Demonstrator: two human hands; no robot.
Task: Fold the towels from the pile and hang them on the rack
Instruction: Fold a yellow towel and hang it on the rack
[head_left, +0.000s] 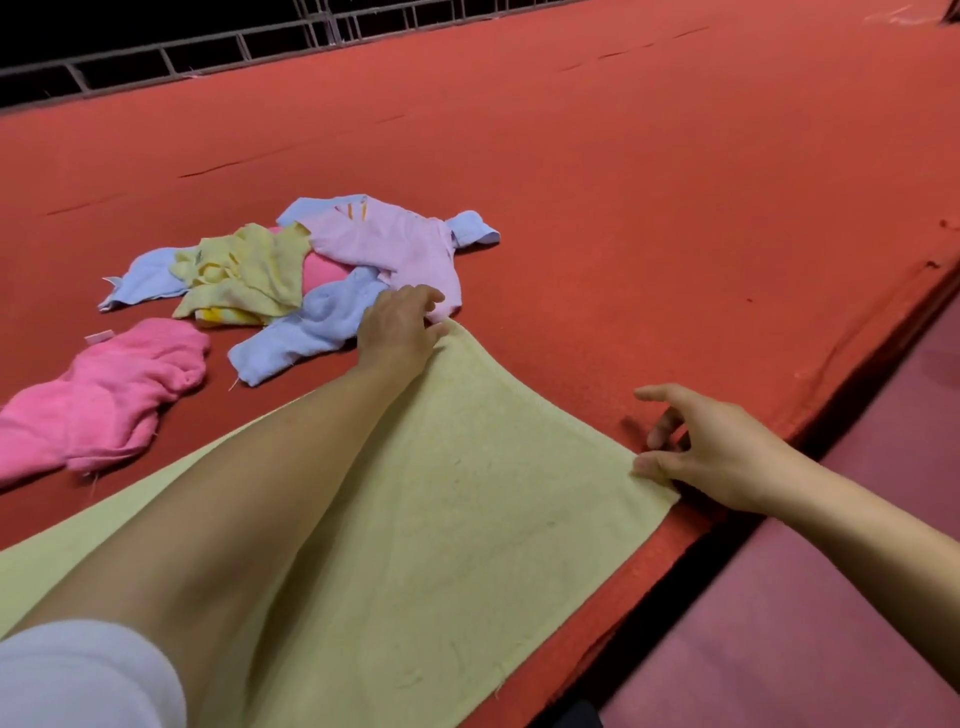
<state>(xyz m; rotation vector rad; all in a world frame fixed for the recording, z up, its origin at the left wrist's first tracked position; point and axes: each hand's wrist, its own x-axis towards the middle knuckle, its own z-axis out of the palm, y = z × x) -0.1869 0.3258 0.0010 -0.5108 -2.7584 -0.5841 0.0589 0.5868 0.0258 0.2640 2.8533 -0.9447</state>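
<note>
Yellow towel (441, 519) lay flat on red counter (649, 182), under left forearm. Left hand (397, 327) pinched far corner; right hand (701, 447) pinched near-right corner by counter edge, other fingers loose. Towel pile (311, 270) just beyond left hand. Pink towel (104, 395) left of left hand.

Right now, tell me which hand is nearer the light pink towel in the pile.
Left. The left hand reaches the light pink towel; the right hand is off beside the table edge.
</note>
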